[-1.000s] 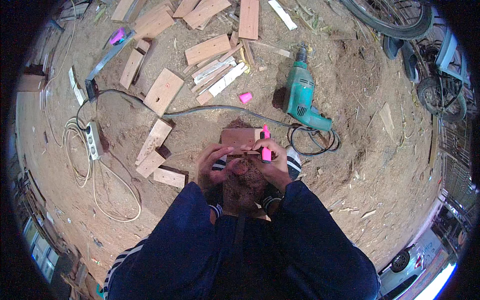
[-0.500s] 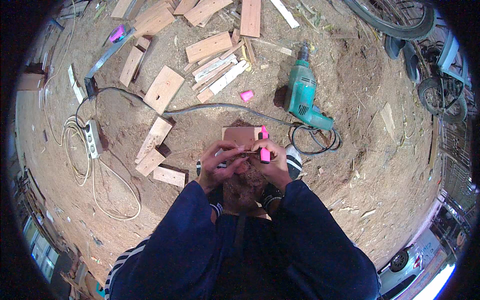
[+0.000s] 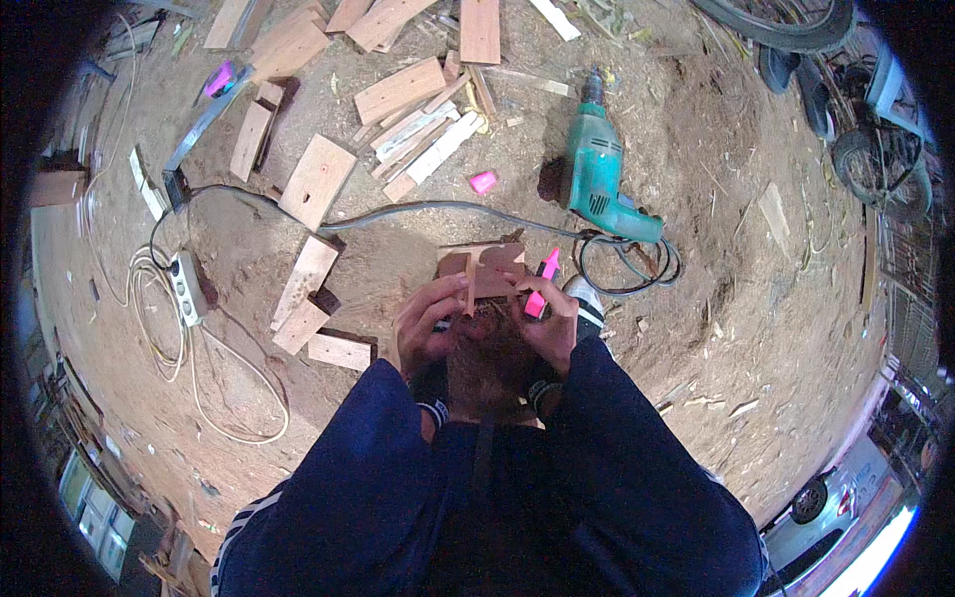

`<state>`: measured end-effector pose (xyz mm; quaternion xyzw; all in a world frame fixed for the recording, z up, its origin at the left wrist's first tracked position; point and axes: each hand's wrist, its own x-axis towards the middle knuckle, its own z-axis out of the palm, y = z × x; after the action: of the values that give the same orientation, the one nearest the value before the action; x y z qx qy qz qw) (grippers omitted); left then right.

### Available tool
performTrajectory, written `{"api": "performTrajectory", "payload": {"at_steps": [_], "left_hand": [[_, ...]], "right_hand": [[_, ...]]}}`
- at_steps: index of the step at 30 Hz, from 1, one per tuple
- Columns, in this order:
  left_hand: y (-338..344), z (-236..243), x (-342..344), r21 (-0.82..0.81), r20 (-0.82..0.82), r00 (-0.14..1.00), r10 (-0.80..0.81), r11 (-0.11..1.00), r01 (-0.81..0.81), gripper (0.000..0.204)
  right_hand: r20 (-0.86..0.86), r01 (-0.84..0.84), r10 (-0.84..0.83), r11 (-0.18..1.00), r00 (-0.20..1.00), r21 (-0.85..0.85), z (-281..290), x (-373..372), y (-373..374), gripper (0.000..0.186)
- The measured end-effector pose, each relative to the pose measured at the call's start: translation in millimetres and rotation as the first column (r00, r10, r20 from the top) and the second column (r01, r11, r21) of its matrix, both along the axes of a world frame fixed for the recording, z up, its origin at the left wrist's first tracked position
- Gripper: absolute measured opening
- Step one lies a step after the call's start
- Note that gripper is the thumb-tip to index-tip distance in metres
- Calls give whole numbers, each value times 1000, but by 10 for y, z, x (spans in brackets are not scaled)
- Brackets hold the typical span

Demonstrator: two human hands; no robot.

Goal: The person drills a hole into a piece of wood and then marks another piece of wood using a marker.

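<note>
My left hand point(image 3: 430, 320) is closed on a small, thin wood piece point(image 3: 471, 285), pinched upright between thumb and fingers. In my right hand point(image 3: 549, 323) a pink highlighter with a black band point(image 3: 543, 287) is gripped, tilted with its narrow end pointing away from me. Both hands hover over a wooden board point(image 3: 499, 281) lying between my feet, partly in their shadow. Farther off on the dirt lies a loose pink cap point(image 3: 482, 182). Whether the right fingertips also touch something small is too blurred to tell.
A green power drill point(image 3: 597, 169) lies at the right with its cord coiled nearby. Several wooden blocks point(image 3: 318, 181) and scraps are scattered ahead and left. A white power strip point(image 3: 185, 287) with looped cable sits at the left, near a tape measure point(image 3: 218, 80).
My hands have moved apart. The thin wood piece now stands in clear view in my left fingers, and the highlighter has tilted to the right. The view has shifted slightly.
</note>
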<state>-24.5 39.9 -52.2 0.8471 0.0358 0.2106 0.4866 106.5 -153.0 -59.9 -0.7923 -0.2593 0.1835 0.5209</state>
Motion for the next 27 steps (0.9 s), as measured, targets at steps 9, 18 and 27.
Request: {"api": "performTrajectory", "payload": {"at_steps": [9,18,27], "left_hand": [[33,18,240,3,-51,998,29,1000,-28,36],[244,-151,108,56,-167,981,-99,992,110,34],[88,-228,-44,92,-54,997,-53,994,58,35]], "right_hand": [[-5,119,-119,993,993,-13,-75,47,-66,29],[58,159,-154,984,986,-86,-119,154,-178,31],[72,101,-95,991,993,-87,-65,10,-191,31]]}}
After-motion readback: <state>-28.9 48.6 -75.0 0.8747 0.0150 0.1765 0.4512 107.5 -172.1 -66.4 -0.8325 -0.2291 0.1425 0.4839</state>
